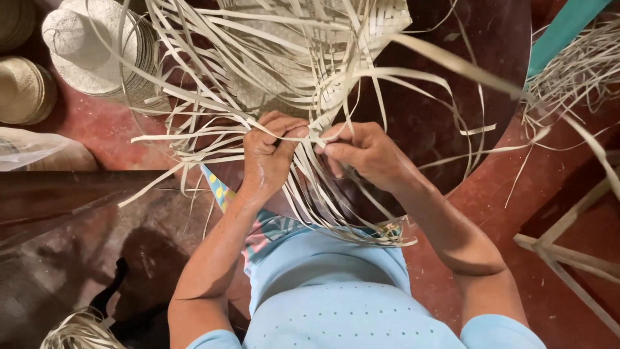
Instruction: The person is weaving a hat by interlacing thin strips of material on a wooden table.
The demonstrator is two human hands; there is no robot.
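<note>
A half-woven piece of pale straw (361,26) rests on a dark round table (452,97), with several long loose strips (213,129) fanning out toward me. My left hand (268,155) is closed on a bunch of these strips near the woven edge. Just to its right, my right hand (365,155) pinches other strips between thumb and fingers. The two hands almost touch. More strip ends (387,236) hang over my lap.
Finished straw hats (84,52) are stacked at the upper left on the red floor, with more hats (22,90) at the left edge. A bundle of raw straw (575,71) lies at upper right beside a teal bar (562,29). Wooden slats (568,252) stand at right.
</note>
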